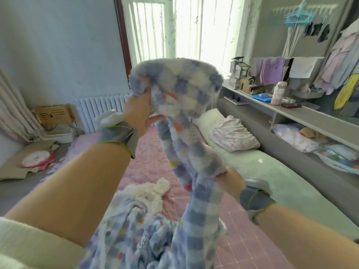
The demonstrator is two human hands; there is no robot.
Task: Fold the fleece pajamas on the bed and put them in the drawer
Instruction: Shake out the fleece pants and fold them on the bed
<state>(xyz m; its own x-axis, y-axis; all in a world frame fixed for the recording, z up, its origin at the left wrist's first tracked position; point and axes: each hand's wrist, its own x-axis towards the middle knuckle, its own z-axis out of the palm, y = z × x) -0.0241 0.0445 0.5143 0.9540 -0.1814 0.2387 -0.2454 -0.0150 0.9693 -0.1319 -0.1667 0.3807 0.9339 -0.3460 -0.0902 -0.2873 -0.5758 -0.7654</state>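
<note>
A blue-and-white checked fleece pajama piece [184,105] hangs in the air over the bed [147,164]. My left hand [138,111] is raised and grips its upper end, which bunches over my fingers. Lower and to the right, my right hand [229,181] grips the same piece partway down its length. The rest trails down to a second crumpled checked fleece garment [136,230] with a white fluffy lining, lying on the pink quilt in front of me. No drawer is in view.
A pillow [233,133] lies at the bed's right side against a grey ledge [303,113] carrying a bottle, model houses and small items. A white radiator [101,109] stands under the window. Cardboard and a box lie on the floor at left.
</note>
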